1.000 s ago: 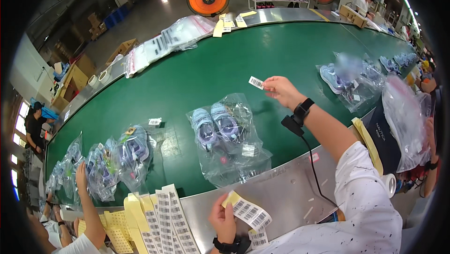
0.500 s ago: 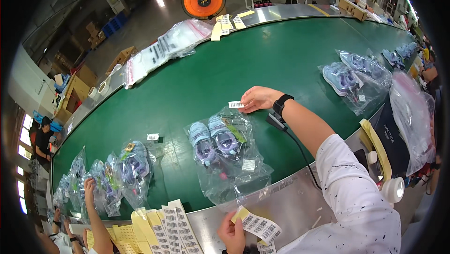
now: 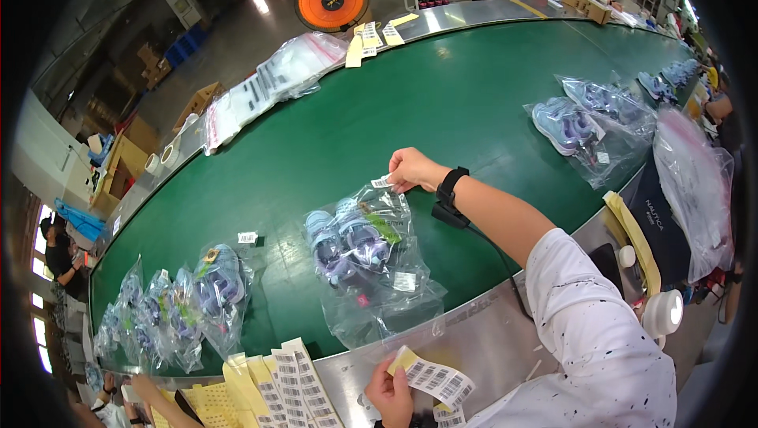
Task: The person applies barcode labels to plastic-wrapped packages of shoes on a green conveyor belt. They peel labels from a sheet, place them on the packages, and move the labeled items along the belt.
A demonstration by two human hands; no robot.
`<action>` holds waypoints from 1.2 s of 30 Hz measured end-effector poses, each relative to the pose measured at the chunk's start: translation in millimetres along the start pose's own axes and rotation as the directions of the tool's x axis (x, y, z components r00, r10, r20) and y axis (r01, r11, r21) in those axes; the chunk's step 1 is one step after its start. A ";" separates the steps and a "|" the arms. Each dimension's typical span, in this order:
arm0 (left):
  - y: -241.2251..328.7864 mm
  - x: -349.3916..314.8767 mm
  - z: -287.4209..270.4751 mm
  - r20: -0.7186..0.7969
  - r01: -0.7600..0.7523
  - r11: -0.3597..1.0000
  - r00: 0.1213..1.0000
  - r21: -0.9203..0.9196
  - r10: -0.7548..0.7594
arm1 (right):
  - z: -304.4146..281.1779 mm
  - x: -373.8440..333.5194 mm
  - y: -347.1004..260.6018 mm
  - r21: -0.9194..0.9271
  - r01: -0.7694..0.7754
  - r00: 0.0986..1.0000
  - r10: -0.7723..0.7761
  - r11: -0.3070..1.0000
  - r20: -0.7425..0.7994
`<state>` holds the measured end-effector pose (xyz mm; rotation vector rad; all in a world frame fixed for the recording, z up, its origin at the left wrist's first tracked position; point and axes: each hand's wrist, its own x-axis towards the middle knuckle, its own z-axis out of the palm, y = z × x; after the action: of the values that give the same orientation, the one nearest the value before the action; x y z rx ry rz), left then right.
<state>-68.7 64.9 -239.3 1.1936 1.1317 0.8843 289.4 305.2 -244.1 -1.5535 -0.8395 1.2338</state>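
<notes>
A pair of light blue and purple shoes (image 3: 365, 245) lies in a clear plastic bag (image 3: 379, 313) on the green belt. My right hand (image 3: 414, 170) is closed, pinching a small white barcode sticker (image 3: 382, 182) at the bag's far edge. Whether the sticker is pressed down there, I cannot tell. Another white label (image 3: 405, 281) shows lower on the bag. Over the metal edge nearest me, my left hand (image 3: 391, 396) is closed on a strip of barcode labels (image 3: 438, 381) with yellow backing.
Several bagged shoes lie on the belt at left (image 3: 219, 282) and at right (image 3: 564, 125). Label sheets (image 3: 296, 384) hang over the near edge, left of my left hand. Plastic bags (image 3: 272, 84) are stacked along the far edge. A cable (image 3: 505, 266) trails by my right forearm.
My right hand has brought the sticker slightly left, against the bag's far edge. The bagged shoes sit a little further left in view. A co-worker's hand has drawn back from the left bags.
</notes>
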 end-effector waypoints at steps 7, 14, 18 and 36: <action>9.3 2.7 8.0 -0.053 -0.083 0.996 0.995 0.020 0.084 | -104.4 -46.0 -17.8 -0.397 0.084 0.924 -0.220 0.914 -0.312; 11.1 2.5 7.1 -0.019 -0.082 0.996 0.996 0.019 0.082 | -279.1 -149.7 12.3 -0.891 -0.445 0.816 -0.366 0.096 -0.447; -5.0 8.9 3.6 0.005 -0.078 0.997 0.997 0.001 0.078 | -263.0 -163.5 46.4 -0.912 -0.410 0.771 -0.542 -0.019 -0.336; 88.5 -18.8 -16.7 -0.097 -0.269 0.959 0.961 -0.089 0.260 | 118.2 -302.0 -0.2 -0.157 0.378 0.773 -0.218 0.912 0.596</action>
<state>-85.2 67.0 -148.8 1.2513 0.9947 1.1923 98.0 59.5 -153.6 -1.1780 -1.6445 1.3986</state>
